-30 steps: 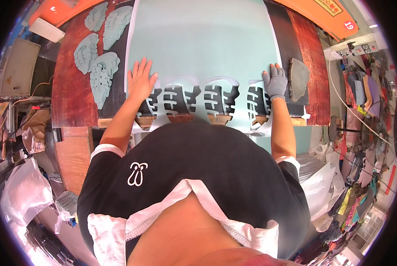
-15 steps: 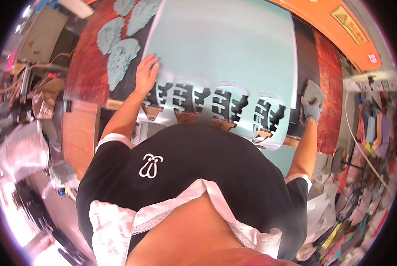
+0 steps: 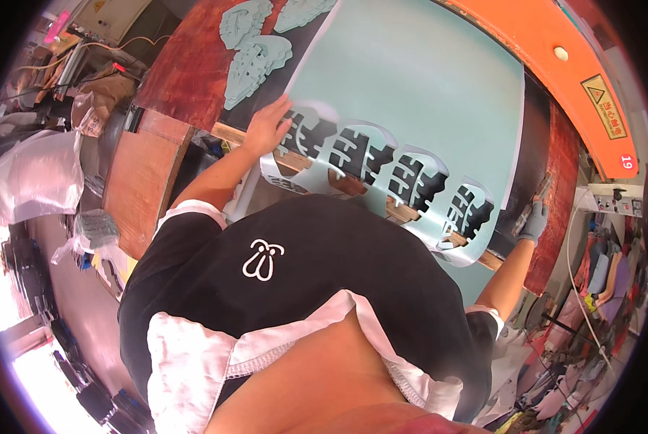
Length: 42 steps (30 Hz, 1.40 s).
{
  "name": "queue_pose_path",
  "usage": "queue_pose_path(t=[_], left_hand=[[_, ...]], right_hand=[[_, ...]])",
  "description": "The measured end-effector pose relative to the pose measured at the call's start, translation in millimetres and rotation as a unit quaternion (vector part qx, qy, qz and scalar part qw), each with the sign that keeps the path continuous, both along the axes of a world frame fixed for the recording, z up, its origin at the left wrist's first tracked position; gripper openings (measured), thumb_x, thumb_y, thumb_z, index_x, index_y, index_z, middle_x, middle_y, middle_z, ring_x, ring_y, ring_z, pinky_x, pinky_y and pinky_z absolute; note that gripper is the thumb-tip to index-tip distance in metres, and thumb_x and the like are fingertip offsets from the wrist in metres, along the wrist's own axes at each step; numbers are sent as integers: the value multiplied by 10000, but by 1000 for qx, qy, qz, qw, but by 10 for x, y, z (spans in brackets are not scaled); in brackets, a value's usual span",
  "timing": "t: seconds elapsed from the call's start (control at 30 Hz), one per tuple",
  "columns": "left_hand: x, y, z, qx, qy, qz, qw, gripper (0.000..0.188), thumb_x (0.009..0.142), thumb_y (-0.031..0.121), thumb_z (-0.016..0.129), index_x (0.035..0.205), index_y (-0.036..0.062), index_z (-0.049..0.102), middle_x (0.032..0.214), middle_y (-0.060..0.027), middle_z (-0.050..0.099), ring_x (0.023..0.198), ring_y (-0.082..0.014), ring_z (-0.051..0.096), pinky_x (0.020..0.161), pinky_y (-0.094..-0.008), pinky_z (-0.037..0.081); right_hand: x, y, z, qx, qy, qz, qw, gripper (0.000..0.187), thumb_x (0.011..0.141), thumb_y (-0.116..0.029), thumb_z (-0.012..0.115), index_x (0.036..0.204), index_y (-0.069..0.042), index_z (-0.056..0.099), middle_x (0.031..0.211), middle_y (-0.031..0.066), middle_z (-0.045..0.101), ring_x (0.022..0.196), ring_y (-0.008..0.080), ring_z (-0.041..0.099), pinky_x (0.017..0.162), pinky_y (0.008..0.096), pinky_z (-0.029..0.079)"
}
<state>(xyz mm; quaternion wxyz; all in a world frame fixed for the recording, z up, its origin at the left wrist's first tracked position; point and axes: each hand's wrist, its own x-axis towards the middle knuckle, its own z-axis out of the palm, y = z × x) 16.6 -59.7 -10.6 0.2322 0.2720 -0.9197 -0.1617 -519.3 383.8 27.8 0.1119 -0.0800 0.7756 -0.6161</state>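
A pale green sheet [image 3: 418, 79] lies across the dark work surface, its near end hanging over the front edge. Along that end runs a row of cut-out openings [image 3: 414, 181] with toothed edges. My left hand [image 3: 267, 129], bare with fingers extended, rests at the sheet's left edge beside the leftmost opening. On the right, past the sheet, my right hand [image 3: 534, 223] wears a grey glove and grips what looks like a metal cutting die [image 3: 545, 189]. That die is tilted and seen nearly edge-on, just above the table. Its underside is hidden.
Stacks of cut green pieces [image 3: 257, 71] lie on the red-stained table [image 3: 186, 61] at the left. An orange machine beam [image 3: 591, 123] with a warning label arches over the far right. A brown board [image 3: 139, 184] stands left of me. Fabric scraps [image 3: 599, 267] are piled at the right.
The view has turned, shifting the table. The die in my right hand has tipped from showing its flat face to nearly edge-on. My left hand has come nearer the sheet's front end.
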Motion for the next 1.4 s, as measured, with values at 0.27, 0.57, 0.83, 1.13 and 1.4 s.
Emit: queue_pose_path(t=[0.27,0.57,0.83,1.13,1.4], left_hand=[[81,-201,45,-65,47,-86,993,343,823,204,595,1113,21,585,1274,-125,511,1160,-297,474,975,-406,352],[119,-279,-23,59,67,-104,991,329,812,192,581,1095,25,590,1256,-104,524,1113,-281,491,947,-408,356],[101,-283,-17,74,103,-90,988,282,776,174,587,1029,51,598,1201,-82,551,1070,-270,514,913,-445,363],[-375,-890,72,139,211,-105,962,319,800,118,561,1106,32,542,1105,-154,576,1031,-344,524,900,-413,405],[-1604,-1797,118,276,146,-94,945,405,844,80,434,1241,10,470,1222,-153,552,1152,-289,499,962,-343,382]], right_hand=[[1773,-1753,466,-125,-11,155,980,617,792,-280,646,1282,25,429,1135,96,528,996,162,517,831,298,446],[2960,-4031,468,-20,8,223,975,735,672,-326,721,1279,-2,461,1157,149,517,1018,232,542,835,313,454],[3251,-4518,207,335,254,195,886,758,683,-442,634,1270,4,457,1350,190,371,1156,362,447,978,379,375],[2820,-3652,-1,176,230,332,898,745,687,-381,713,1259,11,443,1232,181,491,1130,330,470,954,387,394],[2996,-3778,-179,228,515,309,766,994,497,-483,791,1244,52,412,1179,209,516,1077,386,494,945,441,398]])
